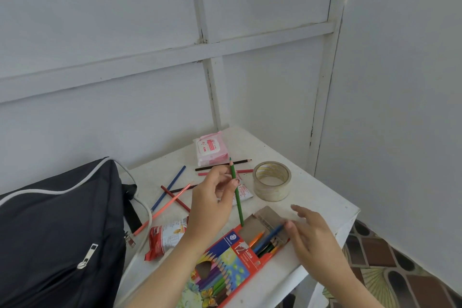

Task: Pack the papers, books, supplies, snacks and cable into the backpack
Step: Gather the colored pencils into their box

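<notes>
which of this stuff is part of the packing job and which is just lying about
Part of the job: backpack; green pencil held in the left hand; pencil box at the right hand; loose pencils; snack packet; tape roll.
Just there: white table; patterned floor; pink wipes pack, though it may count as a supply.

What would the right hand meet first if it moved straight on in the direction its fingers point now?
Probably the open flap of the pencil box, just ahead of the right hand; beyond it, the green pencil held by the left hand. Height above the flap is unclear.
</notes>
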Motion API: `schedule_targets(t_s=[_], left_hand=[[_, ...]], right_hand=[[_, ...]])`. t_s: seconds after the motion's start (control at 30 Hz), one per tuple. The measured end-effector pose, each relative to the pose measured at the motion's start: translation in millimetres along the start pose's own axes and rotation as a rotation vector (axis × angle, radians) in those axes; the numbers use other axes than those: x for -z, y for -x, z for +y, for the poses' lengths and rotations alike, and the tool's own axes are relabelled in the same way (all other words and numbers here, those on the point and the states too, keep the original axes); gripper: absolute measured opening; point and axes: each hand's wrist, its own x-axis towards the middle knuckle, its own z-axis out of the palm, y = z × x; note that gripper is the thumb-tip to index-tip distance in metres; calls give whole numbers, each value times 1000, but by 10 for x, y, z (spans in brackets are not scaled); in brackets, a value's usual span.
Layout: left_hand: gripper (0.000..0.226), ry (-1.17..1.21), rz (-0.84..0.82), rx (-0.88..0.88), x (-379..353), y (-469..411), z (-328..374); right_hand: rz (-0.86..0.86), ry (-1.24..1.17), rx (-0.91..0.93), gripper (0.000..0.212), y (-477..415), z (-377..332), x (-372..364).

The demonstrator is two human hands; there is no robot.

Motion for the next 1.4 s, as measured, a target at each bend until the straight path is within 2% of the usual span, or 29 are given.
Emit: schedule_targets(t_s=[0.1,0.17,0.23,0.37,0.5,0.63,0.7,0.83,1.07,1.13,1.2,1.3,1.4], left_hand=[[35,15,-37,9,-50,-48,17],[34,-7,-108,30,-101,-81,12],[35,-69,-212,69,-173,-98,-17],[46,-168,-342,152,-314,-60,-106],[46,-256,-395,193,-395,24,-190],[46,-287,-399,156,-408,113,-227],[44,-302,-405,126,-391,176,-221],[35,-384,-438,29,-374,307,-217],[10,-657,-452,-138,-291,543,-256],[17,-683,-388,-223,-257,588,-280],[22,-673,-362,-216,-221,627,-247],[15,-666,-334,-212,-196,682,-246],[24,-702,-356,-225,-194,717,-276]], right_hand=[[-58,41,140,32,76,9,46],[-101,48,179,34,105,23,15],[-122,30,161,39,125,22,-3],[-98,-47,75,31,128,-5,3],[-140,-107,27,29,121,-22,44],[-122,-139,4,29,116,-24,12],[-121,-143,-33,33,109,-15,-11],[-110,-108,-82,63,84,1,-46],[-120,-141,-123,71,73,-35,-29],[-137,-130,-122,76,78,-39,-23],[-160,-77,-89,82,80,-40,-20],[-207,61,-30,85,67,-72,-26],[-232,147,-12,82,43,-108,-40]])
